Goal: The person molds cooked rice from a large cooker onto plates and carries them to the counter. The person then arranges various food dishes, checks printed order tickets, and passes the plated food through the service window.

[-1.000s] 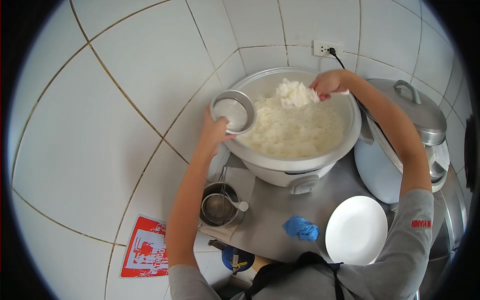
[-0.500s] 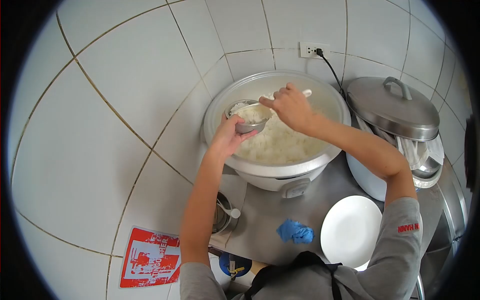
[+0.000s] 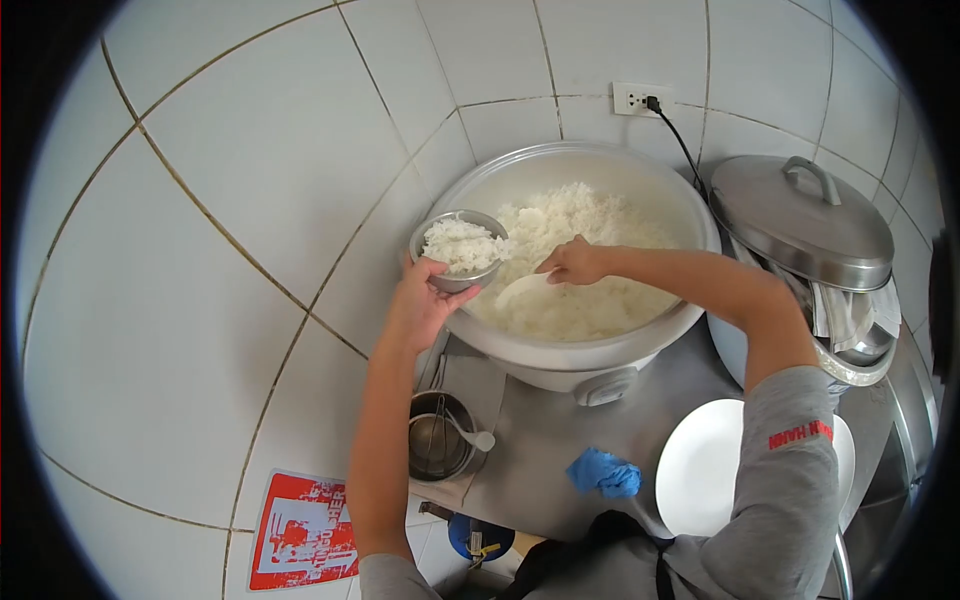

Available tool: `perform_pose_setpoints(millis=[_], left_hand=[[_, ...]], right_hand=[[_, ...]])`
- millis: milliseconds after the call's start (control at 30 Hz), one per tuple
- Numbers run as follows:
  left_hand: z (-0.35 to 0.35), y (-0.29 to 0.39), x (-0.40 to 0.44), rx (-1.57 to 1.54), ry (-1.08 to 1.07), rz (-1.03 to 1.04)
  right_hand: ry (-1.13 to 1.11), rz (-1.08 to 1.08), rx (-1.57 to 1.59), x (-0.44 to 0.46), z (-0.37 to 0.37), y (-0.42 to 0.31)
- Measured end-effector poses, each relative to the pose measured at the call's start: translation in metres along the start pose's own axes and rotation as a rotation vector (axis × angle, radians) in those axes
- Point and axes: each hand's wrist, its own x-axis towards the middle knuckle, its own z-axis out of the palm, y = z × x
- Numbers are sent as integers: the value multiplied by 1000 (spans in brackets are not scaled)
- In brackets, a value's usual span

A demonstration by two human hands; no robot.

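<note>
Head view: L hand [image 3: 420, 300] grips a metal bowl [image 3: 466, 283] heaped w/ rice [image 3: 463, 245], held over the left rim of the cooker [image 3: 540, 374], thumb at the bowl's edge. R hand [image 3: 575, 263] is closed round the handle of a white paddle [image 3: 525, 287], blade low at the rice inside the cooker. That rice is piled higher twd the cooker's back. On the counter [image 3: 535, 440] in front of the cooker: a crumpled blue bundle [image 3: 605, 472], then a white plate [image 3: 695, 470] front-right, partly hidden by the R sleeve [image 3: 790, 460]. Metal pot [image 3: 465, 462] w/ white utensil [image 3: 478, 438] sits front-left of the cooker; big lid [image 3: 800, 225] to its right.
</note>
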Motion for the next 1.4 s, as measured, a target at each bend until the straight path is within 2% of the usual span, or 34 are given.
perform_pose_setpoints(millis=[167,267,467,667,767,833,900,1000,1100,1200,1333,1400], left_hand=[[-1,6,-9,80,-20,44],[4,8,-10,99,-50,51],[13,4,-10,149,-51,51],[25,-12,-2,196,0,29],[46,-25,9,175,-40,-41],[60,-34,20,103,-35,-95],[70,-38,31,-4,24,-148],[75,-33,32,34,102,-97],[57,-33,37,74,-115,-95],[58,-28,30,90,-86,-17],[52,-32,31,55,-114,-15],[50,-31,29,57,-117,8]], right_hand=[[-116,-112,92,-31,2,0],[-401,-37,343,-39,-8,-9],[-474,40,518,-55,-35,4],[-122,212,437,-71,-106,14],[170,246,133,-71,-131,-30],[555,339,-487,-49,-97,-35],[661,267,-744,-63,-74,-82],[754,142,-723,-68,-43,-90],[692,129,-610,-84,-64,-85],[680,139,-375,-99,-98,-87],[590,107,-315,-94,-94,-83],[666,152,-233,-88,-114,-77]])
